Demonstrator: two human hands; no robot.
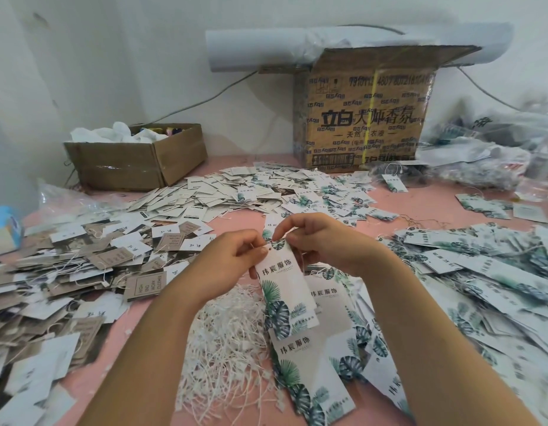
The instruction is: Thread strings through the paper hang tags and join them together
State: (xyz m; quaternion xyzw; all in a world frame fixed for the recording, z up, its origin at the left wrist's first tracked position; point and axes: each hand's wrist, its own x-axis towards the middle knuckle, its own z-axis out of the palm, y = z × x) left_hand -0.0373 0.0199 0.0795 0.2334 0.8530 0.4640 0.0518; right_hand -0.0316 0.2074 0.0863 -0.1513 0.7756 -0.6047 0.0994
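we see both hands up over the bench [426, 204], working on one long leaf-print hang tag, the held tag [285, 290]. we use the held tag as our landmark. it hangs roughly upright, printed side to the camera, its top end between the two hands and its lower end over other tags.

left hand [236, 256]: fingers curled, thumb on the front, gripping the held tag's upper left edge by the punched hole. right hand [322, 241]: fingers curled, thumb and forefinger pinching the held tag's top edge. we cannot tell whether a string sits between those fingertips.

string pile [229, 342]: loose white strings lying on the bench just below and left of the held tag. more leaf-print tags [312, 364] lie flat just below the held tag, partly under it. a big spread of leaf tags [481, 278] lies to the right of the held tag. brown and white tags [66, 272], some with strings, are heaped well to its left. small white tags [223, 192] are scattered behind the held tag.

a printed carton [365, 118] stands far behind the held tag, to the right, with a white roll [254, 47] behind its top. a low open box [137, 158] sits far behind to the left. clear plastic bags [481, 142] lie far behind to the right.
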